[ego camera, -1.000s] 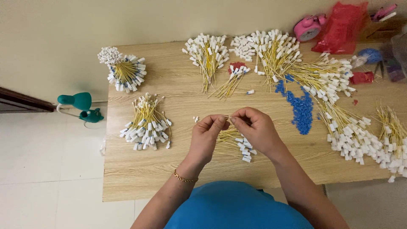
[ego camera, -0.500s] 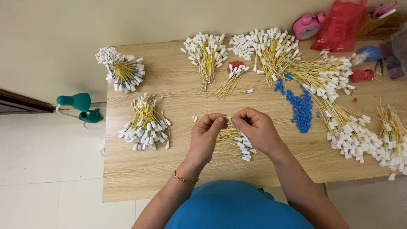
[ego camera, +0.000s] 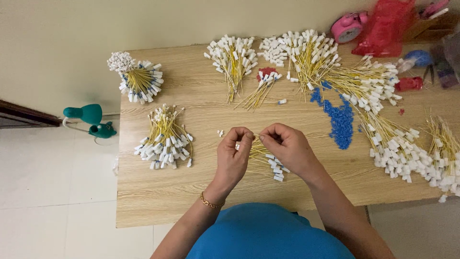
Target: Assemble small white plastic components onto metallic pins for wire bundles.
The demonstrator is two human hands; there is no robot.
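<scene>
Broadly, a pale wooden desk [ego camera: 158,196] carries many fanned bundles of thin yellow wires with white end caps; one bundle [ego camera: 165,139] lies left of the hands, and a spill of blue beads [ego camera: 340,122] lies to their right. Near the front edge, the left hand [ego camera: 233,156] and right hand [ego camera: 286,148] meet, fingertips pinched shut on one yellow wire [ego camera: 257,137] between them. Beneath them rests a small loose bundle [ego camera: 268,160].

Yellow wires [ego camera: 165,134] with white plugs, blue beads [ego camera: 341,121], light wood-grain table [ego camera: 158,192]
</scene>
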